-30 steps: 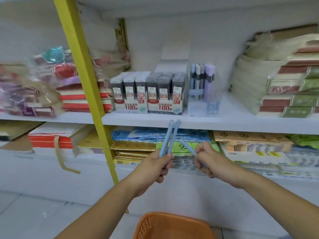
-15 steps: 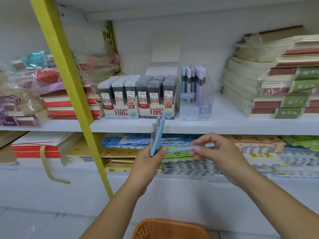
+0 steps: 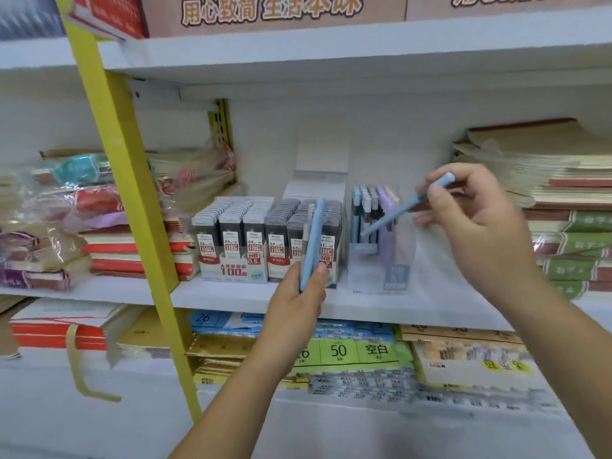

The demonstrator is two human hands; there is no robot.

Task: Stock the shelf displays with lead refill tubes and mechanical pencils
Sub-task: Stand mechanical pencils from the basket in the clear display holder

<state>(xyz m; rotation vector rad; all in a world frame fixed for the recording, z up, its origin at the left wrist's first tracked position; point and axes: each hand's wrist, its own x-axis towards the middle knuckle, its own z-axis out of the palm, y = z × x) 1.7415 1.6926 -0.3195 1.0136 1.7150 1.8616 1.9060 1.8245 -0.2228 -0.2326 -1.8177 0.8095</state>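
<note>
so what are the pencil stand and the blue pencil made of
Pencil stand: clear glossy plastic, likely; the shelf shows through its walls. Blue pencil in the right hand: matte pastel plastic by its even colour, though blur leaves that open.

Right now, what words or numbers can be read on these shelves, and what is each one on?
"用心致简 生活本味": top sign, upper edge cut off.
"HB 0.5" and "100": left lead box.
"0.7": right lead box.
"26": blue pack.
"50" and "空白": green label.
Too blurred to read: pencil box label, notebook spines.
</note>
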